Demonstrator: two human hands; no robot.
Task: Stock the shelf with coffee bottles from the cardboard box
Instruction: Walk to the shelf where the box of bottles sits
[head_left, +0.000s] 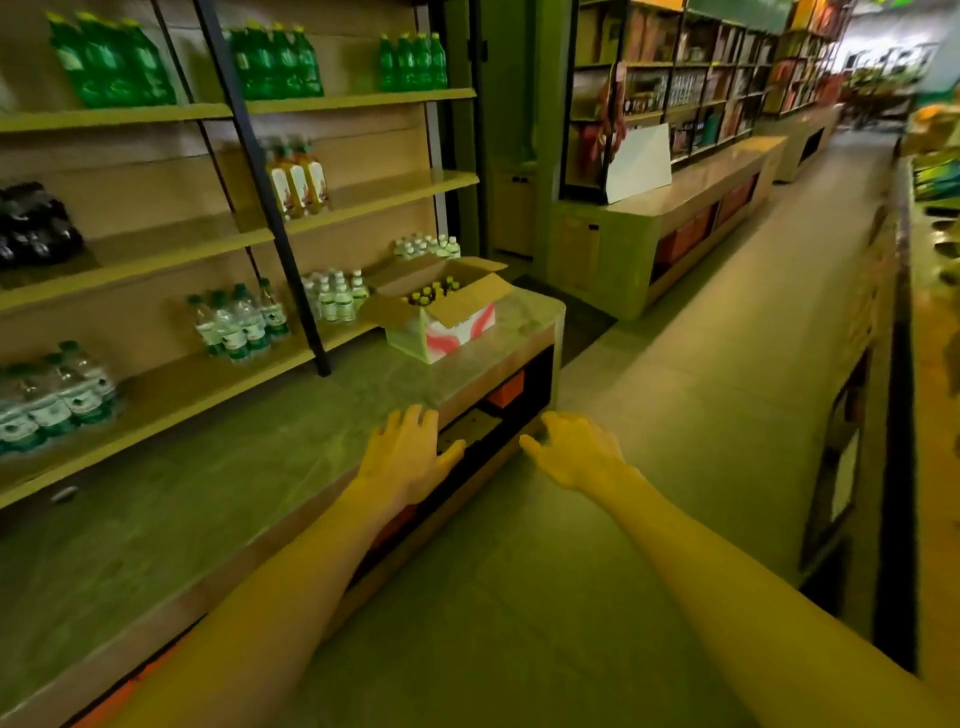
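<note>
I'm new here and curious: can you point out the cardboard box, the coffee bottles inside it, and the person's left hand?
cardboard box (457, 332): head view, on its red-and-white front side.
coffee bottles (434, 293): head view, on the caps showing inside the box.
left hand (408, 449): head view, on its back.

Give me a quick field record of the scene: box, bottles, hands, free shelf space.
cardboard box: open, flaps up, on the counter at its far end
coffee bottles: upright inside the box, caps showing
left hand: empty, fingers spread, over the counter's front edge
right hand: empty, open, over the aisle floor
hands to box: apart, box farther ahead
middle shelf: bare right of the juice bottles
</note>
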